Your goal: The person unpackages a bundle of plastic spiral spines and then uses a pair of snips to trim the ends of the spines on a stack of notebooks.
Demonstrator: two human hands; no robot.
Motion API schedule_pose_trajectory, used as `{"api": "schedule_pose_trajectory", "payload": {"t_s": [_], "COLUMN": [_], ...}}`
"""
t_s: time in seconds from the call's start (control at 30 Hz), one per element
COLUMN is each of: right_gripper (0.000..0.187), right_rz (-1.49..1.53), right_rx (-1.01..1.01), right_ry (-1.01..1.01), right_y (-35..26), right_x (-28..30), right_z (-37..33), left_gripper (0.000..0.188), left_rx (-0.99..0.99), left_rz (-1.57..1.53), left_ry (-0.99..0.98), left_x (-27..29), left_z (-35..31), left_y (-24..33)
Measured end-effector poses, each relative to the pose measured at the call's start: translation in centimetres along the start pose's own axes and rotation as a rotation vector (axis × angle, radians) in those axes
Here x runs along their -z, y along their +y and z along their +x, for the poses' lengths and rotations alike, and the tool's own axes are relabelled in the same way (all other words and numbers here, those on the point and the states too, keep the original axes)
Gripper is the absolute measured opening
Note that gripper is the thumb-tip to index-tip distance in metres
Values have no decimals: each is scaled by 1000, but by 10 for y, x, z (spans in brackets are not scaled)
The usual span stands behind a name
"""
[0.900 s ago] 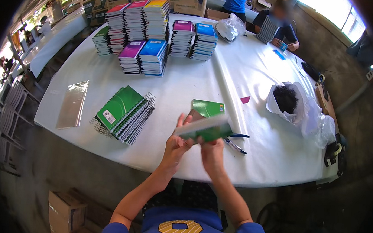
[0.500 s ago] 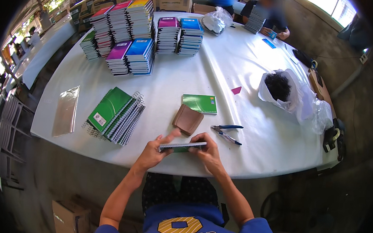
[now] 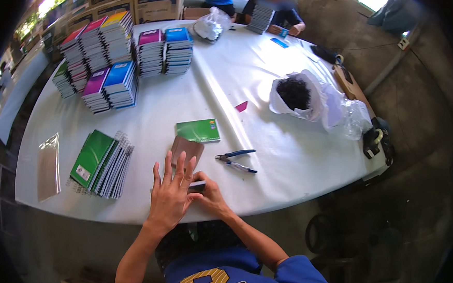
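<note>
My left hand [image 3: 168,200] has its fingers stretched out and spread, palm down, over a small spiral notebook [image 3: 198,185]. Only the notebook's edge shows; the rest lies hidden under that hand, and I cannot tell if the palm touches it. My right hand [image 3: 211,197] grips the notebook at its right end, near the table's front edge. Just beyond my left fingertips lies a brown folded pad [image 3: 188,150], partly covering a green notebook [image 3: 200,130]. Right of these rest blue-handled pliers [image 3: 237,161], their handles spread.
On the left lie a pile of green spiral notebooks [image 3: 93,159] and a clear plastic sleeve [image 3: 50,168]. Tall stacks of coloured notebooks [image 3: 111,80] stand farther back. A white bag of black coils [image 3: 294,94] sits at right. Another person [image 3: 273,14] works across the table [image 3: 308,162].
My left hand has let go of the notebook's left end and spread open over it. My right hand still holds it. The whole view has swung right.
</note>
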State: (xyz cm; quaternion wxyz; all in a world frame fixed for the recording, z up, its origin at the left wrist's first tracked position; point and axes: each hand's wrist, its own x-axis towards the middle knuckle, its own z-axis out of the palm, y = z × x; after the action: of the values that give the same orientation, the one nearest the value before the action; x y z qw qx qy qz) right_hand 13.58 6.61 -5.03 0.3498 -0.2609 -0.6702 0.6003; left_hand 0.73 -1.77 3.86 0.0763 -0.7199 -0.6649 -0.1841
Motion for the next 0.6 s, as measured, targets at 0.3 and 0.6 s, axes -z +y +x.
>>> {"api": "schedule_pose_trajectory", "payload": {"t_s": [0.3, 0.6], "right_gripper": [34, 16], "right_rz": [-609, -908], "right_rx": [474, 39], "right_ry": [245, 607], "right_y": [-54, -18], "right_x": [123, 262], "right_z": [18, -40], "left_gripper": [61, 53], "left_rx": [-54, 244], "left_rz": [-68, -307], "left_ry": [-77, -432], "left_x": [-20, 14], "left_z": [-2, 15], "left_y": [-7, -10]}}
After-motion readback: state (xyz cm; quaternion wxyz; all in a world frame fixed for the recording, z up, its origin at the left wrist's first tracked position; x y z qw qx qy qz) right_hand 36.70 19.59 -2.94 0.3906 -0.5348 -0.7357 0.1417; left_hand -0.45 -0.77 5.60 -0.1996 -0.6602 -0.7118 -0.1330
